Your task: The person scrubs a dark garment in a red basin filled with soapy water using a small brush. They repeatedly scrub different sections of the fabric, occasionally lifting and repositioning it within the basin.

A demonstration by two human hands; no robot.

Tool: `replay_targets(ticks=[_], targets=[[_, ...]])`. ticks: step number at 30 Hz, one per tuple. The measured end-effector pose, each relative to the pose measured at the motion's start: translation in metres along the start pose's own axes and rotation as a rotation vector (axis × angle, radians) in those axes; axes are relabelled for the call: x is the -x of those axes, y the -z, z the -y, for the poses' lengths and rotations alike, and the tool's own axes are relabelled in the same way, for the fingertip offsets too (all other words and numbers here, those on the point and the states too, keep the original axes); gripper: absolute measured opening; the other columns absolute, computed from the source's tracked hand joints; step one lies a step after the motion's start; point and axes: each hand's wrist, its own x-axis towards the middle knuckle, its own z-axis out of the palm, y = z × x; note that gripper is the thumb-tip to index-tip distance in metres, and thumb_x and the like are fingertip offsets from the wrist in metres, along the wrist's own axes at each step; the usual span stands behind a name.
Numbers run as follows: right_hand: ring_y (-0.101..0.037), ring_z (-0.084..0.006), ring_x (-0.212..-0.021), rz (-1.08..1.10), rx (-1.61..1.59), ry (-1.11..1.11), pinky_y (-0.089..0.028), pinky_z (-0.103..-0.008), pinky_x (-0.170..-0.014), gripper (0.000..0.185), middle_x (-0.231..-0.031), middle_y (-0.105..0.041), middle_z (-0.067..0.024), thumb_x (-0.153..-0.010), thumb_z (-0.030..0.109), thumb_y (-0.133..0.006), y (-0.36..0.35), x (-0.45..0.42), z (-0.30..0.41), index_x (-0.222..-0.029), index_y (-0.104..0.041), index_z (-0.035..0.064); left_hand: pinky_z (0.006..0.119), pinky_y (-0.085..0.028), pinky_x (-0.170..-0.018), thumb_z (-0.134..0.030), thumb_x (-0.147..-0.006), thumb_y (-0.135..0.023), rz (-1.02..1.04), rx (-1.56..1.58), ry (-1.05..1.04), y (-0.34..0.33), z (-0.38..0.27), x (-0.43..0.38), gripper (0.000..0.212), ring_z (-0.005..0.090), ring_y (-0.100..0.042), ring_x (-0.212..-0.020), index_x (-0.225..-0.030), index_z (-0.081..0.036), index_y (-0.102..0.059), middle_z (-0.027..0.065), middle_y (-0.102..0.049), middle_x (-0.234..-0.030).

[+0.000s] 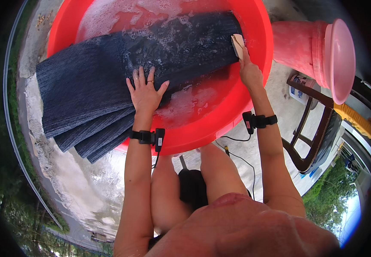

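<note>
A dark blue folded fabric (82, 83), ribbed and wet, lies across a large red plastic basin (185, 143). Its left end hangs over the rim in several layers, while suds and water spread over the middle. My left hand (147, 96) rests flat on the fabric with fingers spread, holding nothing. At the fabric's right end my right hand (250, 74) grips a pale scrubbing brush (238, 45), its bristle side against the cloth. Soapy water (192, 102) shows in the basin, below and above the fabric.
Right of the basin stands a pink bucket (296, 48) with a pink plastic bowl (343, 61) on its top. A white pail (301, 88) and a dark wooden chair (320, 128) are nearby. A thin black cable (249, 167) runs by my right leg. Concrete floor (85, 189) surrounds the basin.
</note>
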Motion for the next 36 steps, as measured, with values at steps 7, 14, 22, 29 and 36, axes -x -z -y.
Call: replay_targets(ticks=[7,14,22,29,36], targets=[[-0.068,-0.0513,-0.079,0.039,-0.257,0.076,-0.052,-0.0619,-0.073,0.065,-0.083,-0.069,-0.0304,-0.104,0.032,-0.049,-0.048,0.044,0.075,-0.161,-0.021,0.0214,0.056,-0.002,-0.125,-0.073,-0.097,-0.038,-0.044,0.028,0.003,-0.005,0.0,0.0,0.082,0.0304,-0.017,-0.156,-0.159,-0.021,-0.036,0.0151,-0.028,-0.166],[-0.069,-0.0499,-0.085,0.197,-0.168,0.339,-0.052,-0.0622,-0.076,0.062,-0.09,-0.071,-0.027,-0.103,0.033,-0.05,-0.027,0.046,0.063,-0.16,-0.024,0.0338,0.057,-0.009,-0.124,-0.068,-0.1,-0.038,-0.052,0.0,-0.035,-0.006,0.0,0.002,0.077,0.0336,-0.024,-0.153,-0.159,-0.019,-0.037,0.0173,-0.033,-0.164],[-0.069,-0.0497,-0.084,0.037,-0.245,0.137,-0.053,-0.0601,-0.074,0.065,-0.088,-0.071,-0.0289,-0.104,0.029,-0.051,-0.039,0.025,0.084,-0.161,-0.02,0.0288,0.058,-0.01,-0.123,-0.066,-0.1,-0.041,-0.175,0.097,-0.042,-0.007,0.002,0.003,0.075,0.0351,-0.025,-0.152,-0.154,-0.014,-0.044,0.0201,-0.035,-0.161],[-0.069,-0.0495,-0.086,0.222,-0.22,0.389,-0.053,-0.0591,-0.075,0.068,-0.092,-0.071,-0.0276,-0.102,0.028,-0.055,-0.048,0.07,0.084,-0.161,-0.022,0.0338,0.048,-0.022,-0.123,-0.062,-0.099,-0.049,-0.234,0.159,-0.083,-0.015,0.004,0.003,0.074,0.0356,-0.034,-0.148,-0.148,-0.008,-0.051,0.0216,-0.04,-0.158],[-0.07,-0.0481,-0.092,-0.022,-0.143,0.178,-0.053,-0.0589,-0.081,0.066,-0.099,-0.072,-0.0266,-0.101,0.029,-0.054,-0.012,-0.043,0.089,-0.159,-0.023,0.0353,0.044,-0.033,-0.119,-0.052,-0.095,-0.064,-0.285,0.381,-0.084,-0.003,0.007,0.003,0.074,0.0377,-0.043,-0.141,-0.146,-0.001,-0.049,0.0197,-0.047,-0.153]])
